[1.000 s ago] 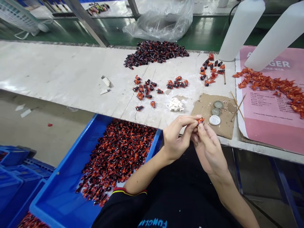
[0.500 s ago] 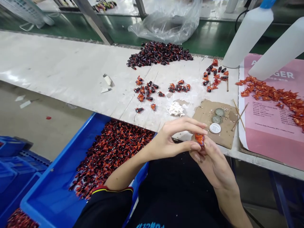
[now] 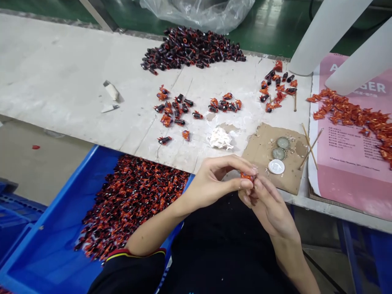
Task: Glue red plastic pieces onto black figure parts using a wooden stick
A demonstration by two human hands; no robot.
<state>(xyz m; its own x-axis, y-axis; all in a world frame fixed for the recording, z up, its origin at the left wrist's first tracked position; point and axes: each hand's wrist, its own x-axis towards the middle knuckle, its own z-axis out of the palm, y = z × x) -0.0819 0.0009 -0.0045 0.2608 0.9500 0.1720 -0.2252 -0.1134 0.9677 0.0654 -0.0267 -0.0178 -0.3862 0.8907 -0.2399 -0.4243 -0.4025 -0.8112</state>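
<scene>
Between the thumb and fingers of my left hand (image 3: 219, 179) is a small orange plastic piece (image 3: 246, 176), mostly covered by the fingertips. My right hand (image 3: 269, 204) meets it from the other side, its fingers pinched on the same piece. Both hands are just off the table's front edge, beside a cardboard sheet (image 3: 288, 181) bearing a white cap (image 3: 276, 166) and two bottle caps with a pale substance (image 3: 279, 153). A crumpled white wad (image 3: 221, 138) lies beyond my left hand. Several loose orange-and-black pieces (image 3: 176, 108) are scattered farther back.
A dark heap of black parts (image 3: 192, 49) sits at the back. Orange parts (image 3: 349, 114) cover a pink sheet (image 3: 346, 179) on the right, near white bottles (image 3: 330, 32). Below the table, a blue bin (image 3: 52, 245) holds many orange-and-black pieces. Thin sticks (image 3: 310, 149) cross on the cardboard.
The view has shifted, so the table's contents sit higher and mostly farther left. My fingers have closed further over the orange piece, and less of it shows.
</scene>
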